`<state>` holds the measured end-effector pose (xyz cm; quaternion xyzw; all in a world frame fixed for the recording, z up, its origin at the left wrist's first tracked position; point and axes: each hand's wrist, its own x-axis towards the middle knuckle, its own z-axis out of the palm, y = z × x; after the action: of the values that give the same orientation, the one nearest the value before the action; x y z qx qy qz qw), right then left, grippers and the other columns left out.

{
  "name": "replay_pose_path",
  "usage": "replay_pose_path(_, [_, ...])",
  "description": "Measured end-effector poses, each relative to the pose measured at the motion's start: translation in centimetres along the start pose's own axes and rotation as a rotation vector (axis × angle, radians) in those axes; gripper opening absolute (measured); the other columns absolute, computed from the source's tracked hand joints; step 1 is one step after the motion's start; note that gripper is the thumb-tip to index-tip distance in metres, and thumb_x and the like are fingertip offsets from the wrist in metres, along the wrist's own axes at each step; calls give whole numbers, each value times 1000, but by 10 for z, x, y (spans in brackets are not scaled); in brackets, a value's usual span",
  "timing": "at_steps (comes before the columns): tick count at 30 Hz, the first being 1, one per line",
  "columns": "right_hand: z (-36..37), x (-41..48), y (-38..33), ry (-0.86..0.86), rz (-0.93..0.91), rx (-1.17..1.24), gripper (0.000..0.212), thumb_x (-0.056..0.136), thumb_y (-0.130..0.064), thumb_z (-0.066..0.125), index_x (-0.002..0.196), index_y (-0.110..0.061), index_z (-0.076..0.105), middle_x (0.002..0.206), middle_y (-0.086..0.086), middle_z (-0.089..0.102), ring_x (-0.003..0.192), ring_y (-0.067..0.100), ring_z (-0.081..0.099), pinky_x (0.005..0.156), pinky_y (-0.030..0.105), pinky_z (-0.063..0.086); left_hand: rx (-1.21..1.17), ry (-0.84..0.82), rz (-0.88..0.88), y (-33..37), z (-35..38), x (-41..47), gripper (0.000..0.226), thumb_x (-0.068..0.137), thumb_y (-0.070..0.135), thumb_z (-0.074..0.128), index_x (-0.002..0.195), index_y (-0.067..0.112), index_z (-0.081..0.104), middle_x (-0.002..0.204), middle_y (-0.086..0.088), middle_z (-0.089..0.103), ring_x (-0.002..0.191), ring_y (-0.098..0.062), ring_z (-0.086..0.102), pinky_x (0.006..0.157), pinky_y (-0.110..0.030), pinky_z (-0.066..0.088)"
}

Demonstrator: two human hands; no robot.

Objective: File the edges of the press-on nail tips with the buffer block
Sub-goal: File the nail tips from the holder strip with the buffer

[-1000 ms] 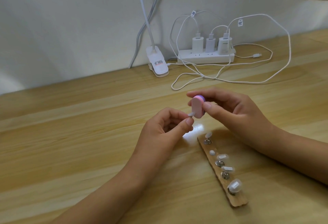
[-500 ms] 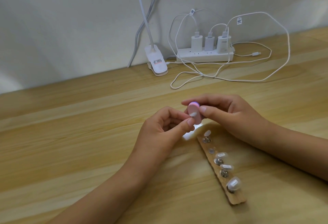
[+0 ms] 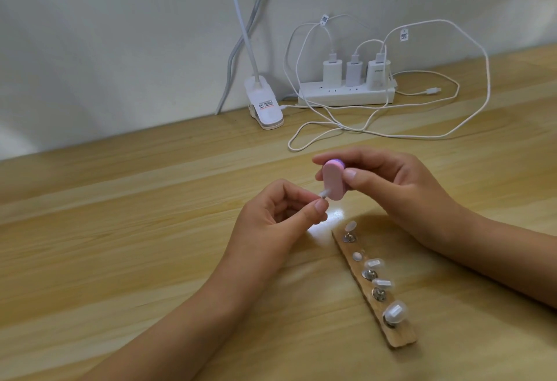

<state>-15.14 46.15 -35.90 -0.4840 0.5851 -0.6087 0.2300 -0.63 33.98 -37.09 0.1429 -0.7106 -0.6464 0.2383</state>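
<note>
My right hand (image 3: pixel 391 187) pinches a pink oval buffer block (image 3: pixel 423 181) upright between thumb and fingers. My left hand (image 3: pixel 271 221) pinches a small clear nail tip (image 3: pixel 415 193) on its little metal stand, and the tip's edge touches the lower face of the block. Below the hands lies a wooden strip (image 3: pixel 401 335) that carries several more clear nail tips (image 3: pixel 395 313) on metal stands, plus one bare round pad (image 3: pixel 357 256).
A white power strip (image 3: pixel 346 95) with three chargers sits by the wall, its cables (image 3: pixel 437 136) looping over the wooden table (image 3: pixel 120 245) behind my hands. A white lamp clip (image 3: pixel 265 106) stands left of it.
The buffer block has slid down and back up against the nail tip. My left hand has kept the tip in about the same place.
</note>
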Motion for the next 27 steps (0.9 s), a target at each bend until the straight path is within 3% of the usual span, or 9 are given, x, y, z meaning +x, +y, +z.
replay_pose_path(3, [1, 0, 1, -75, 60, -10, 26, 96, -4, 54, 112, -15, 71, 98, 3, 75, 97, 12, 69, 84, 15, 49, 22, -10, 9, 0, 0, 0, 9, 73, 33, 72, 75, 26, 69, 81, 1, 75, 78, -9, 69, 72, -16, 51])
replay_pose_path(9, [1, 1, 1, -70, 62, -15, 23, 95, -9, 56, 111, -17, 71, 98, 4, 75, 96, 14, 69, 84, 17, 49, 16, -9, 14, -1, 0, 0, 8, 74, 33, 72, 76, 26, 68, 82, 2, 75, 78, -8, 69, 72, -16, 51])
replay_pose_path(17, [2, -1, -1, 30, -9, -24, 24, 87, -22, 59, 108, -24, 71, 102, 0, 74, 96, 10, 69, 81, 14, 49, 26, 9, 14, -3, -1, 0, 16, 74, 33, 72, 80, 19, 67, 78, 2, 74, 77, -6, 69, 70, -13, 49])
replay_pose_path(21, [5, -2, 0, -6, 30, -39, 23, 88, -30, 67, 108, -22, 73, 99, -6, 73, 96, 6, 68, 80, 13, 49, 50, 4, 0, -5, -2, 0, 8, 82, 22, 74, 78, 18, 68, 77, 5, 73, 77, -7, 69, 72, -16, 51])
replay_pose_path(27, [5, -2, 1, 45, -40, 21, 22, 84, -23, 67, 105, -26, 72, 107, 12, 69, 97, 25, 67, 84, 23, 54, 20, 28, 10, -3, -1, 1, 19, 75, 34, 72, 83, 18, 67, 77, 2, 73, 77, -7, 69, 71, -14, 49])
